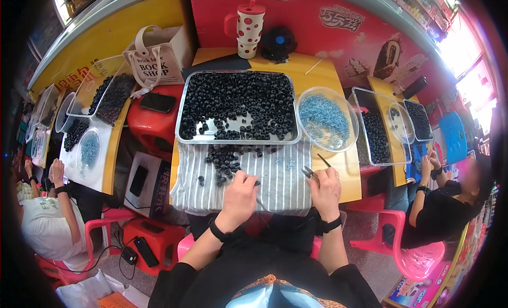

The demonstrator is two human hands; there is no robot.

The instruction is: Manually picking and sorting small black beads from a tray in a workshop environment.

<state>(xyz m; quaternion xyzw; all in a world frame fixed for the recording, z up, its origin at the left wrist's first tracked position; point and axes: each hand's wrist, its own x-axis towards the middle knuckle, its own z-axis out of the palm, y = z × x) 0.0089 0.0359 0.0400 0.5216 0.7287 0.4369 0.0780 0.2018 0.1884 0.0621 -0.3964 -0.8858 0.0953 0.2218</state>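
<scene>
My left hand [239,197] is over the striped grey cloth [278,194], its fingers closed on a small black part [257,183] that shows at the fingertips. To the right, my right hand [325,191] grips dark tweezers [324,161], their pointed prongs apart and angled up and left. Loose black ring-shaped parts [223,162] lie heaped on the cloth beyond my left hand. Behind them stands a metal tray [238,141] holding many more. A round clear tub [353,136] of tiny bluish pieces [325,120] sits right of the tray; a few such pieces lie on the cloth.
Behind the tray are a spotted tumbler [250,30], a small black fan [279,43] and a canvas bag [159,56]. Red stools [156,123] and side tables with similar bins [381,133] flank me. One person works at left, another at right.
</scene>
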